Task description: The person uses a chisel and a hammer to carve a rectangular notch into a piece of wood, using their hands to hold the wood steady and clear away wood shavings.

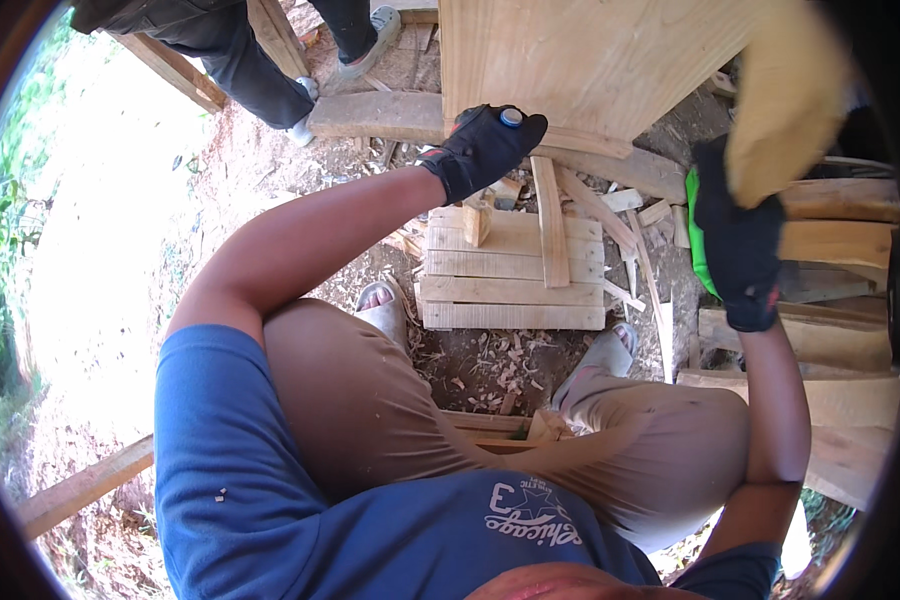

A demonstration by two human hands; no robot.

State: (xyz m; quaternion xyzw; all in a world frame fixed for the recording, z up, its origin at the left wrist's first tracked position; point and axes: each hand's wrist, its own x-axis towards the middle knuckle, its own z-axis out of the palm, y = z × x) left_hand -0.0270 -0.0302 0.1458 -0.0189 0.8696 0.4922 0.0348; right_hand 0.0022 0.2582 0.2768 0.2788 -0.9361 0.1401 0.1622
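Note:
My left hand (pixel 485 155), in a black glove, is closed round an upright chisel-like handle (pixel 511 118). Only its round, blue-rimmed end shows above my fist; the lower part is hidden. It stands at the near edge of a wide pale board (pixel 570 60). On the right, my gloved right hand (pixel 738 240) is raised and closed on what looks like a wooden mallet (pixel 790 110). Motion smears the mallet, and it covers part of the glove. Something bright green (pixel 700 235) shows along that hand's left side.
Between my feet lies a low slatted wooden platform (pixel 515 290) with a loose strip (pixel 550 220) and a small block (pixel 476 222) on it. Shavings (pixel 500 365) litter the ground. Planks (pixel 840 245) are stacked at right. Another person's legs (pixel 250 70) stand far left, beside a thick beam (pixel 380 115).

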